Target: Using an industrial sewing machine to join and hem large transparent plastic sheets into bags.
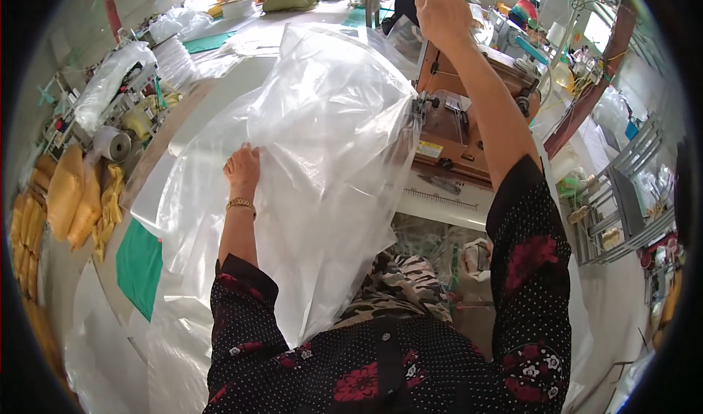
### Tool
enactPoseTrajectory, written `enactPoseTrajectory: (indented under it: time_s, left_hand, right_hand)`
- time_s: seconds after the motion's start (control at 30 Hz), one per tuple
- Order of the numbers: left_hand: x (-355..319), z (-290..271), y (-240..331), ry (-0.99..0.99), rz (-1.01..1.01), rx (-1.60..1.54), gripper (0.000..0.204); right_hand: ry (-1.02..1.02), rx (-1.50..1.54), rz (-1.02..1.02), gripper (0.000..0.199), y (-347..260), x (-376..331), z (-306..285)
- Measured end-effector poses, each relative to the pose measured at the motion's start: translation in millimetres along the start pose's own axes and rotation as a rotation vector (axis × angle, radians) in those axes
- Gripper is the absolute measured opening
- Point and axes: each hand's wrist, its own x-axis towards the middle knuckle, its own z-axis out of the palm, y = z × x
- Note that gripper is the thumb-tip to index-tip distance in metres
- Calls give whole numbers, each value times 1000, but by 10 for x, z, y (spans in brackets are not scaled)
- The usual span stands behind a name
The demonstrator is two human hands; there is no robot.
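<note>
A large sheet of clear plastic [322,121], creased and glossy, spreads over the work table and hangs toward my lap. My left hand [243,168], with a bracelet at its wrist, rests on the sheet's left part with its fingers bunched on the film. The sheet's right edge meets a brown sewing machine [461,139] at a small metal part. My right arm stretches past this machine. Up at the frame's top edge, my right hand [445,18] has its fingers curled beside a black shape; what they hold is hidden.
A ruler strip [443,198] runs along the table in front of the machine. Green fabric [139,267] lies at the left. Yellow bundles [67,194] and a roll [113,144] stand beyond it. At the right is a metal rack [622,194]. Plastic stacks lie on the far table.
</note>
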Motion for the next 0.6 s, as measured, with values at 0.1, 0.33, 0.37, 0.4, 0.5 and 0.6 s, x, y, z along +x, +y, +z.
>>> enactPoseTrajectory:
  time_s: [0.1, 0.33, 0.37, 0.4, 0.5, 0.6]
  left_hand:
    - [-53, -21, -9, 14, -2, -15, 31]
    - [-6, 25, -50, -9, 0, -7, 32]
    - [7, 49, -48, -29, 14, -6, 32]
    - [35, 75, -38, -3, 15, -15, 34]
    - [128, 112, -127, 6, 13, 8, 38]
    - [167, 106, -83, -31, 8, 34, 39]
  right_hand:
    - [-499, -71, 134, 21, 165, 198, 227]
    - [-181, 506, 44, 26, 644, 46, 489]
    - [-144, 543, 134, 22, 605, 69, 399]
    - [-159, 525, 146, 22, 530, 106, 366]
    - [-196, -141, 165, 25, 306, 145, 361]
    - [-96, -192, 16, 26, 349, 27, 283]
